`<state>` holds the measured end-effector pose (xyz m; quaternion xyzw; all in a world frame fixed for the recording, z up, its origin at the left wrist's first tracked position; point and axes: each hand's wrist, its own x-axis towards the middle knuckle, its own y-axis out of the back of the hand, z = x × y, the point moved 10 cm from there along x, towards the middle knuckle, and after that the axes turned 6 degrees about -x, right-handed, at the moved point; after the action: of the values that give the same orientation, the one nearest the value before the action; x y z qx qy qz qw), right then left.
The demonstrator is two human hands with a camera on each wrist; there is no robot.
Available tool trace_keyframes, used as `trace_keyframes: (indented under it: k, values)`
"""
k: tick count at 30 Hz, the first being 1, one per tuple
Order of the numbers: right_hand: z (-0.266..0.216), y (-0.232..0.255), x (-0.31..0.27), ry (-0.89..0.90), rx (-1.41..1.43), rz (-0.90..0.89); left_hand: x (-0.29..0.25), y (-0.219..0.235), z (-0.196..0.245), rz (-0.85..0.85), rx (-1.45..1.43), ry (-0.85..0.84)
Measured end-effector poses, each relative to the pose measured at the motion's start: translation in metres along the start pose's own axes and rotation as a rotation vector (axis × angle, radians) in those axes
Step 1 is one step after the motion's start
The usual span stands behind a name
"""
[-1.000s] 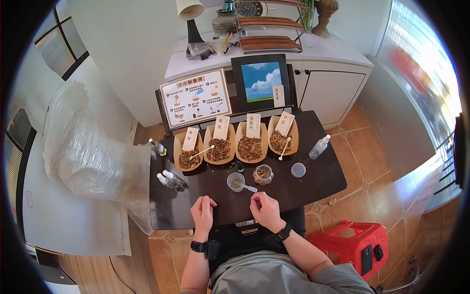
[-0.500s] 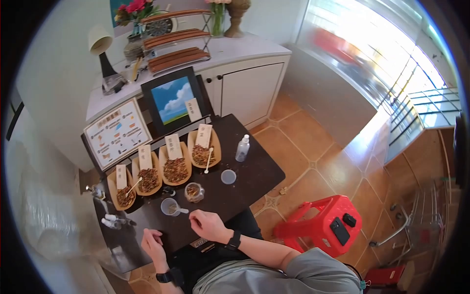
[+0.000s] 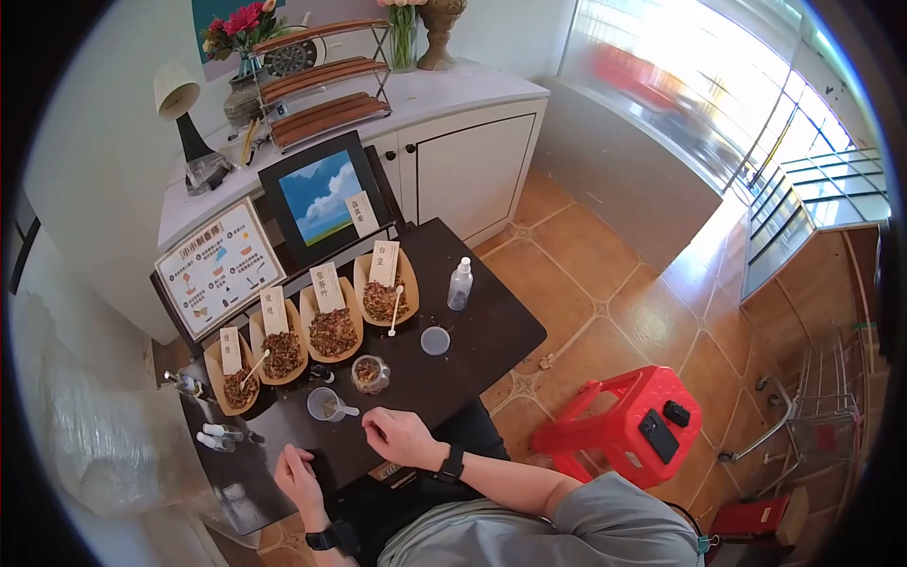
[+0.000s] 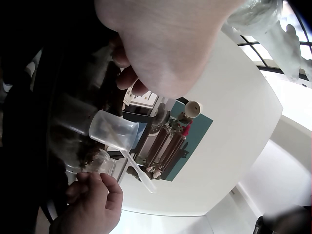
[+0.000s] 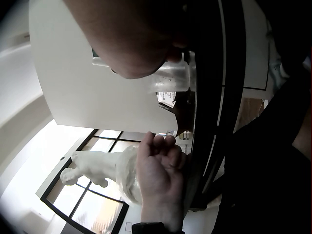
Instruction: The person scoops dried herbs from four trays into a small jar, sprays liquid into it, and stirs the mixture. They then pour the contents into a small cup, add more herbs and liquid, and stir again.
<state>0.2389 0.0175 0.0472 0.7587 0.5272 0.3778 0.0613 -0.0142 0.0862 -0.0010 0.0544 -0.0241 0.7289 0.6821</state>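
Over the table's front edge my left hand (image 3: 299, 477) rests with fingers loosely curled, holding nothing. My right hand (image 3: 404, 438), also loosely curled and without anything in it, lies further right along the same edge. Just beyond the right hand stands a clear plastic cup (image 3: 319, 401), with a white plastic stick (image 3: 349, 411) leaning out over its rim towards that hand. A round glass jar (image 3: 370, 375) with dried bits inside is behind it. In the left wrist view, the cup (image 4: 112, 130) stands between both hands.
Several paper trays (image 3: 404, 274) of dried herbs with labels line the table's back, small white spoons in two. A spray bottle (image 3: 460, 286) and a small round dish (image 3: 435, 341) are right; small bottles (image 3: 219, 435) stand left. A red stool (image 3: 614, 406) holds a phone.
The head view has swung to the right, so the table now appears further left and tilted. Both hands keep about the same place at the table edge; the things on it stay put.
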Motion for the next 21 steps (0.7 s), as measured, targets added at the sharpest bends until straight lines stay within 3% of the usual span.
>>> trace_keyframes:
  k: [21]
  values:
    - [-0.001,-0.001,0.002,-0.003,-0.027,-0.025,-0.001,0.003,-0.012,0.009,0.042,0.056]
